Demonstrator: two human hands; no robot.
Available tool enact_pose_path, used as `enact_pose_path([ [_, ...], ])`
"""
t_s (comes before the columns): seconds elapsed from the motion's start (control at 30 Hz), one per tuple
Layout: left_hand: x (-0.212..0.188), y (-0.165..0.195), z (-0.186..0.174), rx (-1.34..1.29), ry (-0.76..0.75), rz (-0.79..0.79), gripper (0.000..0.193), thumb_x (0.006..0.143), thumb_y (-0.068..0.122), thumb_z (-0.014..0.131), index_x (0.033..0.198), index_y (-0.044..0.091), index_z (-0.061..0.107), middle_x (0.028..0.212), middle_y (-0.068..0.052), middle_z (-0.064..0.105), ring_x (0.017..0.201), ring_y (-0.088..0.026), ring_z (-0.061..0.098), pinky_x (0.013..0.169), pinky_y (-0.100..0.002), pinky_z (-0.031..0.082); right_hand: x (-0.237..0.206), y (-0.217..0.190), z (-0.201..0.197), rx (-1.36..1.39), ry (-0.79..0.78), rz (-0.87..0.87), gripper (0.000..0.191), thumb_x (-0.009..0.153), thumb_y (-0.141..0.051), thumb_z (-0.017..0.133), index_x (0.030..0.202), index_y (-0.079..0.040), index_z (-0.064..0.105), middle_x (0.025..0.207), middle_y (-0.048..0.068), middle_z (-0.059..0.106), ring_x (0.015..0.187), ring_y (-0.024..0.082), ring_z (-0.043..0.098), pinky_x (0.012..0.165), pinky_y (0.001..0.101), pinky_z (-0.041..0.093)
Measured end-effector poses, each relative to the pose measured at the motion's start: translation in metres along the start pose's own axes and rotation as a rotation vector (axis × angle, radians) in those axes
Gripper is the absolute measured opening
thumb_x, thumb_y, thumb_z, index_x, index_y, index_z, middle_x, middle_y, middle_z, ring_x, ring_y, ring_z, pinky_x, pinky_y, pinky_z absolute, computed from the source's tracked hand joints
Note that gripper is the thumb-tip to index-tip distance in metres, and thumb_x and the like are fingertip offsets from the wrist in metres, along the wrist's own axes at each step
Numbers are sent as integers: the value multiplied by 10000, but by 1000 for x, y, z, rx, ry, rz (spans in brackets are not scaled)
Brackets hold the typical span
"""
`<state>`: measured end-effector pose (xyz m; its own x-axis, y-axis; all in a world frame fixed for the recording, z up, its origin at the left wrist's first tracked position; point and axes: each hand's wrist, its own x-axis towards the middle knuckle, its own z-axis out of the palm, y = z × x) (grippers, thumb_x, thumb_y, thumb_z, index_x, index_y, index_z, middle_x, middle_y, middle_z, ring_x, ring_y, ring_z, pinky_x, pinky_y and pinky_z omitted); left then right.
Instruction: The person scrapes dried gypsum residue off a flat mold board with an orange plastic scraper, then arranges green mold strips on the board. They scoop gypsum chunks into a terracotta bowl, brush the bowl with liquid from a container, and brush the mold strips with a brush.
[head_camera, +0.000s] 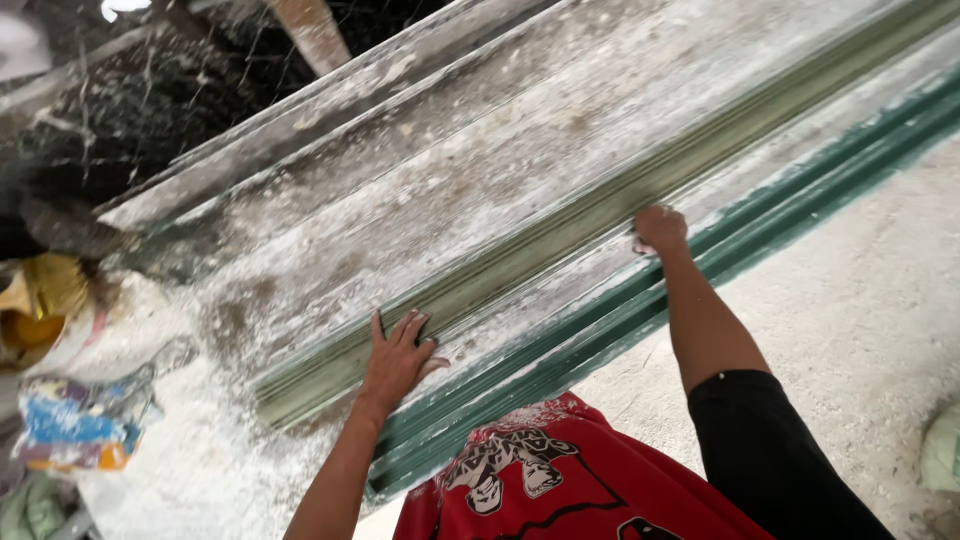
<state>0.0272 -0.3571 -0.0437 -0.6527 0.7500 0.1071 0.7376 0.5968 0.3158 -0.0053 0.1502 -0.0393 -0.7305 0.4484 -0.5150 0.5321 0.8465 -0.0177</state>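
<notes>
A long, narrow moulding strip (560, 232), pale green, with grooves along its length and much white dust on it, lies directly under both hands. Its long axis goes on a diagonal, from the lower left near the left hand up to the far right, beyond the right hand. The near end of the strip is just left of the left hand; the other end goes out of view.

The left hand (397, 357) lies flat on the strip with the fingers spread open, pressing on top and gripping nothing. It is the hand closer to the body and to the near end. The right hand (659, 229) is further along the same strip with the arm stretched out. It is closed like a fist, and a small pale thing shows at its edge; I cannot tell what this is or how firmly it is held.

Just beside the hands, on the body side, lies a darker green grooved strip (640, 305), parallel to the first. Beyond the hands are dusty white grey boards (420, 170). Well to the left of the left hand are crumpled coloured bags (75, 425).
</notes>
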Motion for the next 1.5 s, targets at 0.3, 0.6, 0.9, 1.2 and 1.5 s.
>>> enact_pose_path([
  [0.3, -93, -50, -12, 242, 487, -882, 417, 1039, 322, 610, 1303, 1, 645, 1418, -322, 502, 1334, -484, 451, 1131, -622, 322, 16, 6, 19, 20, 65, 26, 408, 965, -290, 517, 808, -22, 782, 960, 202, 790, 926, 382, 741, 882, 480, 564],
  [0.6, -153, -82, -16, -30, 408, -1451, 433, 1082, 368, 544, 1186, -45, 622, 1194, -301, 633, 1121, -515, 541, 944, -655, 411, 24, 7, 23, 26, 43, 19, 423, 999, -309, 517, 852, 8, 757, 985, 240, 761, 943, 427, 715, 898, 505, 547],
  [0.9, -165, -73, -19, -75, 492, -1405, 286, 1033, 306, 600, 1080, 27, 639, 1066, -253, 687, 1013, -490, 605, 878, -629, 449, 13, 3, 16, 15, 57, 26, 445, 1032, -327, 518, 896, 39, 732, 1009, 277, 732, 960, 471, 688, 914, 531, 530],
  [1.2, -157, -72, -31, 30, 508, -1325, 398, 1020, 275, 614, 1273, -31, 619, 1279, -309, 564, 1186, -458, 519, 944, -625, 406, -4, -7, 13, 17, 227, 25, 473, 1066, -346, 518, 940, 70, 707, 1034, 315, 703, 977, 515, 662, 930, 556, 513],
  [1.5, 0, -129, -105, 46, 483, -814, 447, 1031, 224, 609, 1409, -6, 544, 1457, -267, 505, 1380, -419, 460, 1171, -581, 316, -14, -117, -8, 225, 486, -382, 422, 1025, -353, 551, 1056, 52, 665, 1059, 315, 678, 1007, 509, 625, 917, 569, 490],
])
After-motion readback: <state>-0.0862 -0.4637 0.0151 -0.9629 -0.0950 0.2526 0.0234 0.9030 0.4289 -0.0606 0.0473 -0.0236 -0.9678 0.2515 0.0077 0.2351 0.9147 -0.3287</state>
